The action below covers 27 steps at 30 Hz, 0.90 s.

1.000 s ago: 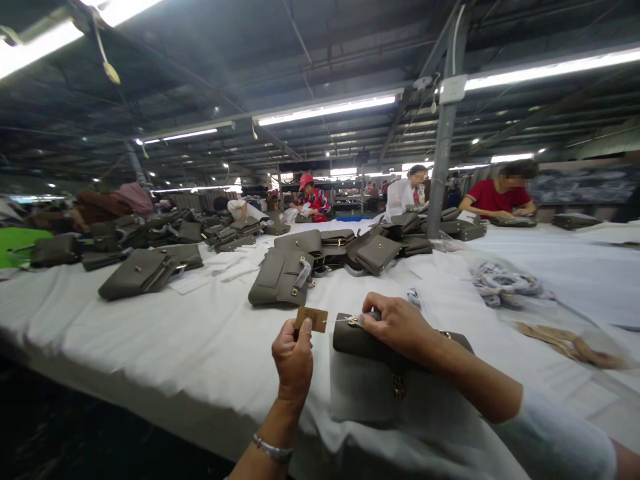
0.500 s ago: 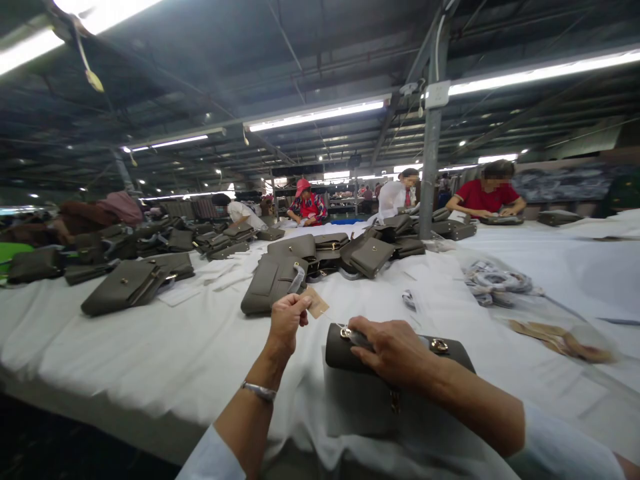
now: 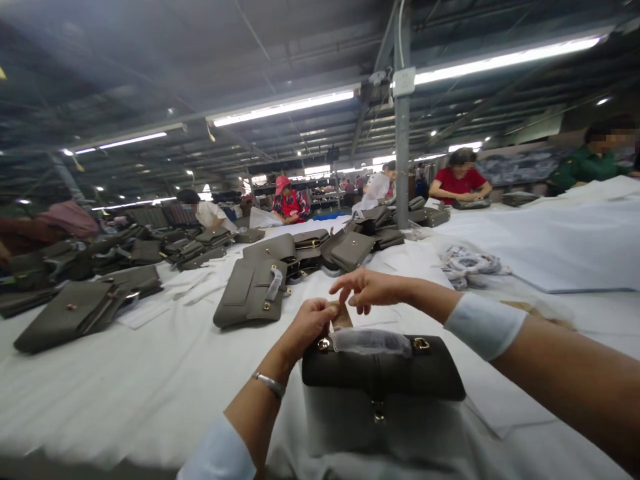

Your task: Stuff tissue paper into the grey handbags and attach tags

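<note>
A dark grey-brown handbag (image 3: pixel 383 370) with gold rings and a plastic-wrapped top lies on the white cloth-covered table (image 3: pixel 125 387) right in front of me. My left hand (image 3: pixel 310 321) is closed on a small brown paper tag (image 3: pixel 342 319) just behind the bag's left ring. My right hand (image 3: pixel 367 289) hovers above the tag, fingers loosely bent and apart, holding nothing, its fingertips near the tag's top.
Several similar grey handbags (image 3: pixel 253 300) lie piled across the table to the left and behind. A bundle of wrapped straps (image 3: pixel 467 263) lies to the right. Other people (image 3: pixel 460 183) work at the far side beside a steel post (image 3: pixel 401 153).
My right hand has lifted off the handbag and come up over the tag. My left hand has brought the tag down to the bag's left ring. The view has swung to the right.
</note>
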{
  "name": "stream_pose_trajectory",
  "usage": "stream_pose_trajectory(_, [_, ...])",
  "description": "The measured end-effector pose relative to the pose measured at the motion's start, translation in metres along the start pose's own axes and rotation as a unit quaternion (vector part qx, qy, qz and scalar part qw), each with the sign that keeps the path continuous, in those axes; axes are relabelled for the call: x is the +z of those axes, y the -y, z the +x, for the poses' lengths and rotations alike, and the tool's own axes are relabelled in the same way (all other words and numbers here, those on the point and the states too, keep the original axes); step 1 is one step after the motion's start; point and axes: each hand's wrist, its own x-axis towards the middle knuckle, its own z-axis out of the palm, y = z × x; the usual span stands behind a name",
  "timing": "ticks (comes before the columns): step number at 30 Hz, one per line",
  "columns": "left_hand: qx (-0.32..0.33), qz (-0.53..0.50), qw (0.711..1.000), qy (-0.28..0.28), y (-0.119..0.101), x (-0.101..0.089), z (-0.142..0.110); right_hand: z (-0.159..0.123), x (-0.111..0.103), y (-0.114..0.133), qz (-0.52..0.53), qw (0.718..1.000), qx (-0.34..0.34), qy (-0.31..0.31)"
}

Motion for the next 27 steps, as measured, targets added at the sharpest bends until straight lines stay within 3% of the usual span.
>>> stream_pose_trajectory(3, [0.018, 0.014, 0.999, -0.040, 0.007, -0.003, -0.009, -0.010, 0.012, -0.003, -0.174, 0.974, -0.144, 0.006])
stream_pose_trajectory(5, [0.006, 0.007, 0.999, -0.034, 0.009, -0.005, -0.014, -0.017, 0.021, -0.003, -0.240, 0.947, -0.213, 0.004])
stream_pose_trajectory(10, [-0.068, -0.085, 0.994, 0.008, 0.007, -0.004, -0.015, -0.017, 0.028, -0.004, -0.336, 0.901, -0.275, -0.017])
stream_pose_trajectory(15, [-0.127, -0.167, 0.977, 0.030, 0.008, -0.001, -0.008, -0.011, 0.026, -0.004, -0.462, 0.824, -0.327, -0.004])
stream_pose_trajectory(18, [-0.142, -0.154, 0.977, 0.033, 0.003, 0.000, -0.011, -0.009, 0.032, -0.001, -0.517, 0.789, -0.331, 0.004])
stream_pose_trajectory(20, [-0.123, -0.092, 0.988, 0.019, -0.003, 0.000, -0.021, -0.009, 0.037, 0.000, -0.516, 0.798, -0.312, -0.012])
stream_pose_trajectory(23, [-0.015, 0.057, 0.996, -0.069, -0.009, -0.001, -0.050, -0.017, 0.044, -0.005, -0.441, 0.863, -0.235, -0.077])
stream_pose_trajectory(25, [0.076, 0.154, 0.980, -0.102, -0.005, -0.001, -0.074, -0.028, 0.046, -0.010, -0.344, 0.916, -0.172, -0.118])
stream_pose_trajectory(27, [0.176, 0.242, 0.949, -0.102, 0.006, 0.000, -0.097, -0.041, 0.047, -0.011, -0.257, 0.949, -0.127, -0.132])
